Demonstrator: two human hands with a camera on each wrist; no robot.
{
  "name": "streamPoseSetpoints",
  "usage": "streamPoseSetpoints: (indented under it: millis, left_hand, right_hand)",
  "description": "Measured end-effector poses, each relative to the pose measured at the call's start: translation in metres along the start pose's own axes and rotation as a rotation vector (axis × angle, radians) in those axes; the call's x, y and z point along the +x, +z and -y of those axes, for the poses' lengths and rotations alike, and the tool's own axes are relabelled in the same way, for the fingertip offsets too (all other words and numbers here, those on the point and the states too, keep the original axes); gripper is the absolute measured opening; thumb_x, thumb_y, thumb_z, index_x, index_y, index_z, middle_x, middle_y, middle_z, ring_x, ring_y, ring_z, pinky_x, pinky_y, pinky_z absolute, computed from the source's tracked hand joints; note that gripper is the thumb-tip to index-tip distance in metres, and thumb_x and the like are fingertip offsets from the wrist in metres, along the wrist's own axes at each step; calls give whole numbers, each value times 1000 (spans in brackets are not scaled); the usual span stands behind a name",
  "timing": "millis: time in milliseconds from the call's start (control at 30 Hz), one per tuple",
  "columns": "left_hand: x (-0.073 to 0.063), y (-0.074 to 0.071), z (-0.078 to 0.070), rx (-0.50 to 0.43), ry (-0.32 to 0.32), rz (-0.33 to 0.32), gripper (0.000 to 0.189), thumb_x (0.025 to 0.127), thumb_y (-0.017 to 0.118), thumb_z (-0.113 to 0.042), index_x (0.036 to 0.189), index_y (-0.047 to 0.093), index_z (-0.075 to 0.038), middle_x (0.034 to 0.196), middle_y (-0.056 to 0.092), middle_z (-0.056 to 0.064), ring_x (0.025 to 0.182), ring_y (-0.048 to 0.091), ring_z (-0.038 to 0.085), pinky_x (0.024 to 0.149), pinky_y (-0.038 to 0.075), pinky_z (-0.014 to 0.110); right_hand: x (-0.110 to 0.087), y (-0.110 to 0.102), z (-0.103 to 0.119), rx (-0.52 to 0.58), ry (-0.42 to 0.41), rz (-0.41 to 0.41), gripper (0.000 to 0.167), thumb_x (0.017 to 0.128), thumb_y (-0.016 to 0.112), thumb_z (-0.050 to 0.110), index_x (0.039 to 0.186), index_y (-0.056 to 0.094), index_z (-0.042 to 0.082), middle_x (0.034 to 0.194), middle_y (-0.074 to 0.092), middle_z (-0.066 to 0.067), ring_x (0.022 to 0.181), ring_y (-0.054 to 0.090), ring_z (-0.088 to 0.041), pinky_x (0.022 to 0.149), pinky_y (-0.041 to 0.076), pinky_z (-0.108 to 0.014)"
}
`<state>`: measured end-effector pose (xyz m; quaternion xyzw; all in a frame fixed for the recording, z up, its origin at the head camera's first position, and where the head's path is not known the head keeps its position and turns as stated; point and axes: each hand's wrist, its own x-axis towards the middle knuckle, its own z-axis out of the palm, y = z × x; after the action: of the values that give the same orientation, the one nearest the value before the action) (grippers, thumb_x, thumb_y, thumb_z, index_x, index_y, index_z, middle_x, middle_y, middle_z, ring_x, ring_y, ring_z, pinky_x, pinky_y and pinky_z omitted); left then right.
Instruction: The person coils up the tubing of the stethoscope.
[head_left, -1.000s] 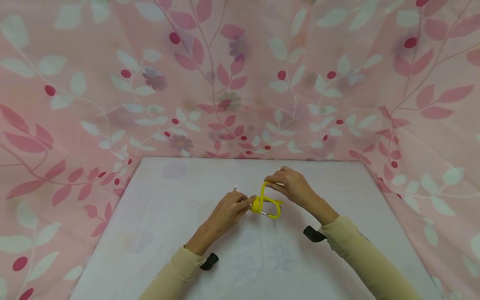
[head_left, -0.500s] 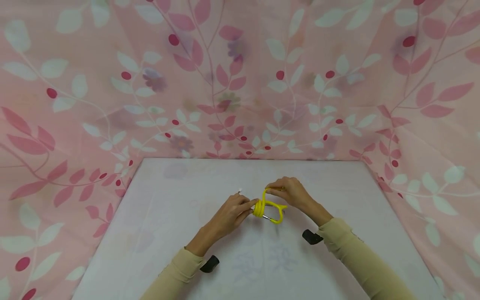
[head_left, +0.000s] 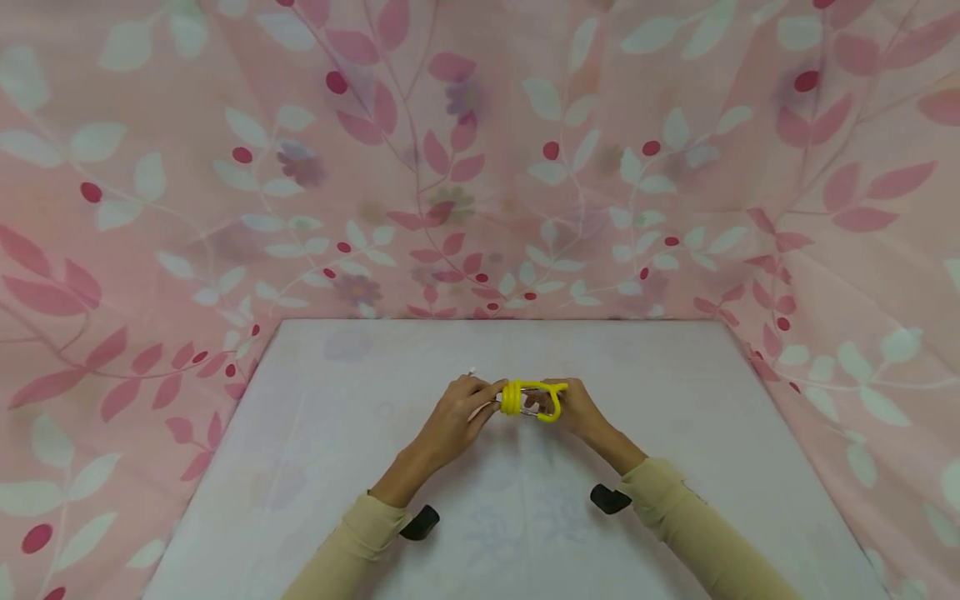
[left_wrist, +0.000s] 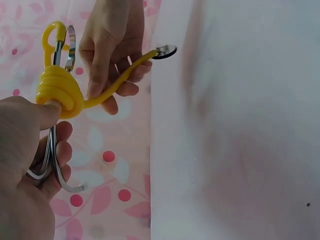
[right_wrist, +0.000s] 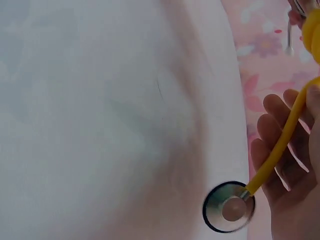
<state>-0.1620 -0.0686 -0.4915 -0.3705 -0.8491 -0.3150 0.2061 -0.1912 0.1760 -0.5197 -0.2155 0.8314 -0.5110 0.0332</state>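
Note:
A stethoscope with yellow tubing (left_wrist: 60, 92) is held above the table, its tube wound in several turns round its metal ear tubes (left_wrist: 54, 150). My left hand (head_left: 453, 417) grips the metal ear tubes, with the thumb pressed on the coil in the left wrist view. My right hand (head_left: 581, 408) pinches the tube's loose end just past the coil, between thumb and fingers. Beyond those fingers the tube runs across the palm to the round chest piece (right_wrist: 229, 206), which hangs free. A yellow loop (head_left: 557, 404) sticks out of the coil toward the right hand.
The white-covered table (head_left: 337, 467) lies beneath both hands. Pink floral cloth (head_left: 480, 167) hangs behind it and along both sides. Black wrist-worn pieces (head_left: 420, 523) project below the cuffs.
My right hand has come down from above the coil to behind the loop, taking the loose tube with it. The upright strand now lies against the coil. My left hand keeps its hold.

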Motion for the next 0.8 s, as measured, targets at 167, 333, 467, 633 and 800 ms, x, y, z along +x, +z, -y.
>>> streamPoseSetpoints:
  millis: [167, 333, 467, 633, 800]
  left_hand:
    - [7, -2, 3, 22, -106, -8, 41, 90, 71, -14, 131, 64, -10, 99, 67, 1, 87, 57, 16, 87, 50, 34]
    - [10, -1, 12, 40, -176, -22, 39, 91, 70, -15, 130, 65, -10, 96, 68, 2, 86, 57, 18, 80, 49, 33]
    - [9, 2, 20, 87, -195, -53, 39, 89, 72, -12, 128, 66, -10, 93, 68, 2, 82, 56, 17, 75, 47, 33]
    - [7, 5, 26, 140, -195, -50, 36, 89, 72, -11, 125, 68, -9, 91, 68, 2, 79, 56, 18, 73, 46, 33]
    - [6, 6, 27, 177, -194, -29, 35, 90, 71, -12, 124, 69, -10, 90, 68, 3, 79, 56, 18, 73, 47, 33]
  right_hand:
    - [-2, 12, 8, -14, 81, 35, 29, 97, 60, 17, 117, 70, -2, 90, 75, -16, 76, 71, -31, 67, 60, -31]
    - [-5, 20, 17, -48, 73, 118, 33, 99, 59, 21, 121, 67, -1, 93, 76, -10, 80, 71, -24, 69, 56, -21]
    - [-8, 25, 23, -74, 69, 177, 31, 96, 62, 18, 119, 69, -2, 93, 76, -10, 78, 69, -11, 68, 55, -18]
    - [-11, 28, 33, -102, 85, 202, 27, 94, 66, 17, 115, 72, 1, 90, 76, -9, 73, 66, -9, 62, 54, -20]
    - [-13, 28, 41, -214, 33, 193, 23, 91, 69, 16, 110, 74, 3, 85, 75, -1, 72, 63, -3, 66, 53, -18]
